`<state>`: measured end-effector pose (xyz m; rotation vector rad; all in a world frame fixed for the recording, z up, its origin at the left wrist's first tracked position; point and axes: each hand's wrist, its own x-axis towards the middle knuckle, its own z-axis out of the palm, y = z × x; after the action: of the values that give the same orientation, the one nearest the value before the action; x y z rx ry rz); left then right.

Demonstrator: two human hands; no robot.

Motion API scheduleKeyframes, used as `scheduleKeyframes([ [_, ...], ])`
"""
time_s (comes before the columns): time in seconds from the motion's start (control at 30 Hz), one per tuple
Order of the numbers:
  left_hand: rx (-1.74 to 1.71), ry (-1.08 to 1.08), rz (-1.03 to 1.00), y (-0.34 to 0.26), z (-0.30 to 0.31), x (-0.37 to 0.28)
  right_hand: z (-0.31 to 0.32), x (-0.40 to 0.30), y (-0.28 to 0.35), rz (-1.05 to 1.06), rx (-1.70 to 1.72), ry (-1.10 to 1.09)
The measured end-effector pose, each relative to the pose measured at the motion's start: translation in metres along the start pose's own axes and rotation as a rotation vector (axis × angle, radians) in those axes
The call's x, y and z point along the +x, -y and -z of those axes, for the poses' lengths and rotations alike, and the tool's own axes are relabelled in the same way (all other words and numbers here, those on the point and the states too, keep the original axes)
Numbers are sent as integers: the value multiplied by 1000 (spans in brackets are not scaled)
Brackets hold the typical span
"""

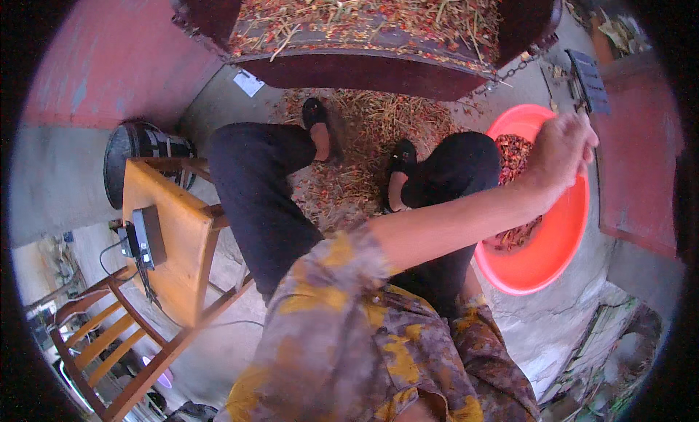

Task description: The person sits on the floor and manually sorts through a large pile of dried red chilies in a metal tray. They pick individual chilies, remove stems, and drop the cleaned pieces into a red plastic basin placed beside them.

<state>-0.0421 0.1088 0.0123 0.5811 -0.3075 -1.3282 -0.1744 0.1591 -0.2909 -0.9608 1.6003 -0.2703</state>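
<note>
My left arm reaches across my body to the right, and my left hand (565, 149) is above a pinkish-red plastic basin (557, 258). Its fingers are curled, and blur hides whether they hold anything. In the basin lies a heap of dried dark red plant pieces (513, 154), which look like chili peppers. My right forearm shows only briefly below the left one; my right hand is out of sight. Ahead of me, a dark red open bed (371, 75) with chains at its corners holds dry stalks and red and yellow bits (360, 12).
Stalks and red fragments (349, 187) litter the floor between my feet. To my left stands a wooden chair (180, 203) with a black device (150, 236) and cables on its seat. Behind it is a black bucket (120, 160). Reddish painted surfaces (639, 149) rise at both sides.
</note>
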Motion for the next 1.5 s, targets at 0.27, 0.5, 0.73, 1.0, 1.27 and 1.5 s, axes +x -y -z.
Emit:
scheduleKeyframes([
  [0.27, 1166, -59, -781, 93, 9, -10, 26, 11, -25, -59, 16, -21],
  [0.5, 979, -93, -689, -13, 92, -96, 20, 5, -33, -45, -13, 35],
  [0.73, 1294, -429, -21, 32, 269, -145, 37, -18, 27, 282, 108, -4],
  [1.0, 1879, -589, 315, 102, 429, -158, -38, -218, 244, 1029, 66, 242],
  [1.27, 1067, -1494, -133, 97, 482, -126, -231, -30, 30, -160, 61, 332],
  [1.5, 794, -1580, 89, 88, 539, -162, -215, 14, -98, -200, -297, 6],
])
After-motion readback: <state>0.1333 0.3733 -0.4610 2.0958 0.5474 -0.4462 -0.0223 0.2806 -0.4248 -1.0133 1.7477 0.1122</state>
